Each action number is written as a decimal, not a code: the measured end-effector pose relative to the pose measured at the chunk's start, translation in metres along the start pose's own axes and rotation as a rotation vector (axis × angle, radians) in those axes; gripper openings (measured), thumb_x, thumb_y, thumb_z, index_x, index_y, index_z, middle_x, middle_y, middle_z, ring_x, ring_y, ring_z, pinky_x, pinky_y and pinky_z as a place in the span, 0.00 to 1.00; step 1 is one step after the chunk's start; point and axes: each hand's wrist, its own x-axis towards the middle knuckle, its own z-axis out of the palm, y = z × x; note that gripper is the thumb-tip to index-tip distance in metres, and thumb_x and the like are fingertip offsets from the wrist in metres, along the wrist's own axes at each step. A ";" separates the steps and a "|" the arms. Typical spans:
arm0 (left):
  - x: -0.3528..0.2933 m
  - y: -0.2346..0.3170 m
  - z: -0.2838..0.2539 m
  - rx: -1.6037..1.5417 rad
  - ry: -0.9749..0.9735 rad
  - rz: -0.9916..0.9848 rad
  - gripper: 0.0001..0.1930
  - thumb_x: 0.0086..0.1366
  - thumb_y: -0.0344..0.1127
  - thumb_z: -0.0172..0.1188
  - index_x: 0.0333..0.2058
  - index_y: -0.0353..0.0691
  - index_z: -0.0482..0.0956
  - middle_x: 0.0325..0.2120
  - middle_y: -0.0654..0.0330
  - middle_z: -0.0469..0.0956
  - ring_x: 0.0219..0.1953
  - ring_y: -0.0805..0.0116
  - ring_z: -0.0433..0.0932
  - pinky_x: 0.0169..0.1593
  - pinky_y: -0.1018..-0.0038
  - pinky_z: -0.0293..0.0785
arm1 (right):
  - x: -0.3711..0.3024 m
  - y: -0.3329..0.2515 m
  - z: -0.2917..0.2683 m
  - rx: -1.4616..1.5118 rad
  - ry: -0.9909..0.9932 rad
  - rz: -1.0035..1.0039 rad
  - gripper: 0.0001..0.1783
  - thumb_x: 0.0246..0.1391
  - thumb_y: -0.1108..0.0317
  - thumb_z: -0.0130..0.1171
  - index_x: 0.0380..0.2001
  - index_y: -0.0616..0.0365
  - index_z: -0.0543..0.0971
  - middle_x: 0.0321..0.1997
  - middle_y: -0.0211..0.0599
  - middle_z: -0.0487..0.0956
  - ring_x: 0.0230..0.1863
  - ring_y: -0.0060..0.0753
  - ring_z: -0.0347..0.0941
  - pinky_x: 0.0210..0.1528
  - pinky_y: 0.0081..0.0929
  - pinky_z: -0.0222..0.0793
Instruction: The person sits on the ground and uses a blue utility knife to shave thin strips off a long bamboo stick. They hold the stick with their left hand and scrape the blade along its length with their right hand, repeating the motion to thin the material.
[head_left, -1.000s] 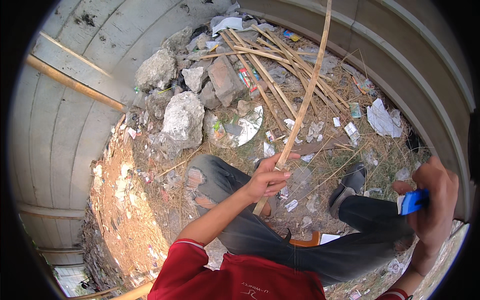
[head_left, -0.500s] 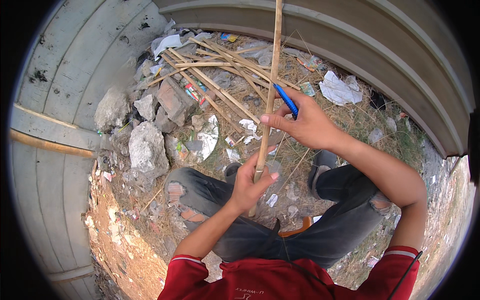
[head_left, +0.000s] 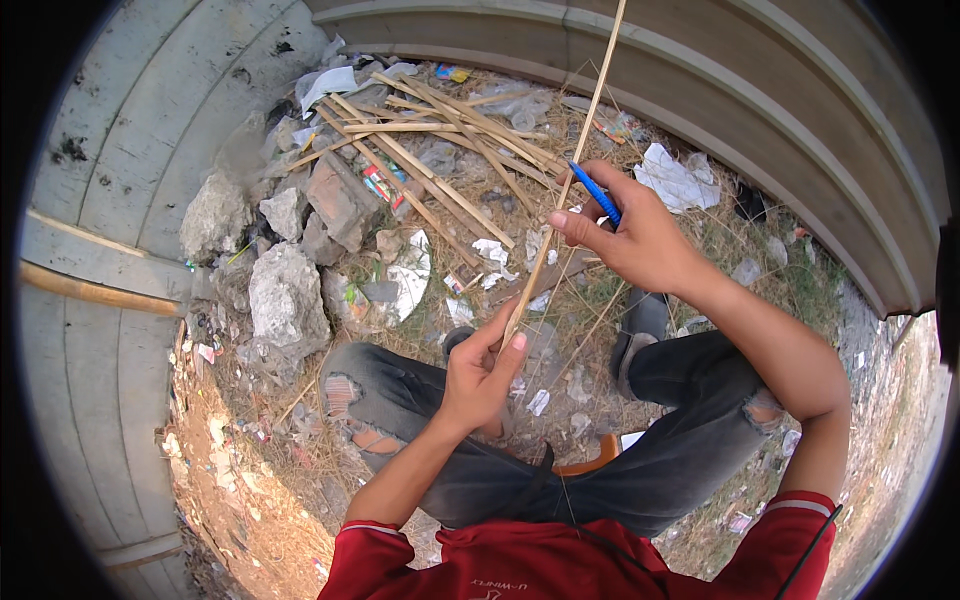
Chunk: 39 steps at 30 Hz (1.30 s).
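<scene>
A long, thin bamboo strip (head_left: 600, 85) rises at a slant in front of me, its upper end running past the top edge of the picture. Low on it, my left hand (head_left: 474, 375) pinches the strip between thumb and fingers. My right hand (head_left: 640, 235) is closed around a slim blue pen-like tool (head_left: 597, 192); whether it has a blade cannot be told. That hand's thumb also rests on the strip, partway up, and the tool's tip lies beside it.
More strips (head_left: 430, 130) lie in a loose pile ahead. Rough rocks (head_left: 288, 295) and a brick (head_left: 340, 205) sit to the left. Crumpled paper (head_left: 677, 178) and litter cover the dry grass. Metal sheeting (head_left: 720, 60) curves behind, with panels (head_left: 90, 390) on the left.
The strip has tilted further to the right and turned to a narrower side. My right hand, with the blue tool, has shifted slightly right; my left hand moved slightly left.
</scene>
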 end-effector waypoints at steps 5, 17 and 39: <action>-0.001 0.010 -0.004 -0.163 -0.006 -0.107 0.26 0.77 0.31 0.53 0.70 0.35 0.63 0.21 0.72 0.68 0.20 0.85 0.62 0.23 0.83 0.57 | -0.024 -0.032 -0.001 -0.389 -0.284 -0.047 0.28 0.64 0.43 0.55 0.37 0.61 0.82 0.21 0.49 0.80 0.25 0.57 0.79 0.31 0.49 0.73; 0.007 0.009 -0.002 -0.269 0.025 -0.132 0.16 0.78 0.34 0.49 0.60 0.40 0.72 0.15 0.75 0.52 0.13 0.84 0.50 0.17 0.80 0.45 | -0.038 -0.022 0.027 -0.664 -0.358 -0.139 0.27 0.64 0.43 0.54 0.36 0.60 0.82 0.19 0.49 0.81 0.23 0.57 0.81 0.27 0.48 0.76; -0.044 0.019 -0.023 -0.245 -0.118 -0.364 0.24 0.77 0.32 0.52 0.69 0.40 0.66 0.16 0.75 0.59 0.15 0.86 0.55 0.19 0.81 0.51 | -0.008 0.018 -0.036 -0.789 0.045 0.041 0.31 0.67 0.40 0.50 0.32 0.60 0.83 0.22 0.53 0.81 0.28 0.61 0.80 0.31 0.52 0.76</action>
